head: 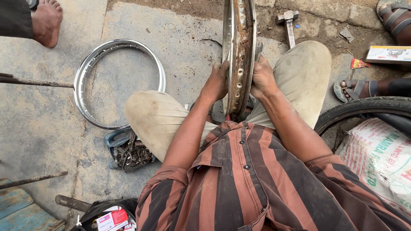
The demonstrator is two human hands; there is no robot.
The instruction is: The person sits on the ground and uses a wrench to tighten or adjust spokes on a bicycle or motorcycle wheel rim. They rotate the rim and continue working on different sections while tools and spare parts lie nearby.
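From the head camera, a rusty wheel rim [239, 55] stands upright on edge between the person's knees, squeezed between the two hands. The left hand [217, 81] presses flat against the rim's left flank, fingers curled onto its edge; the right hand [262, 79] clasps the opposite flank, fingers wrapped round the edge together with a small metal tool [258, 49] that sticks up just above the knuckles. The rim's inner channel faces the camera: brown, pitted steel with a row of spoke holes running down between the fingers. Both forearms reach forward and slightly inward from a striped brown shirt [257, 179], wrists almost straight, elbows tucked near the pale trousers [154, 115].

Left of the left hand's fingers, well apart, a second rim [85, 70] lies flat on the concrete, bright and chromed. Below it, near the left knee, sits a blue tray of metal parts [128, 152]. Beyond the right hand's fingers a hammer [289, 25] lies on the dirt. A black tyre [364, 109] curves past the right elbow beside a white woven sack [381, 158].
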